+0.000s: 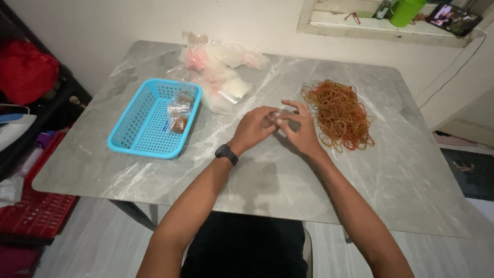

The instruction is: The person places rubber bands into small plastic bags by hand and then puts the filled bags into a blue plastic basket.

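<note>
My fingers [288,116] of both hands meet over the grey counter [267,175], left hand [254,128] and right hand [301,128] pinching a small clear bag [274,118] between them. Rubber bands [339,113] lie heaped just right; a blue basket [149,123] sits left, more bags [218,69] behind.

Soft, fairly dim indoor light falls from above, slightly warm. The grey marble table [391,170] carries a pale sheen and no hard glare. Faint shadows of the forearms lie on it near the front edge. The left side of the room sinks into darkness. Wide-angle distortion bows the table's edges; focus is moderately sharp throughout.
</note>
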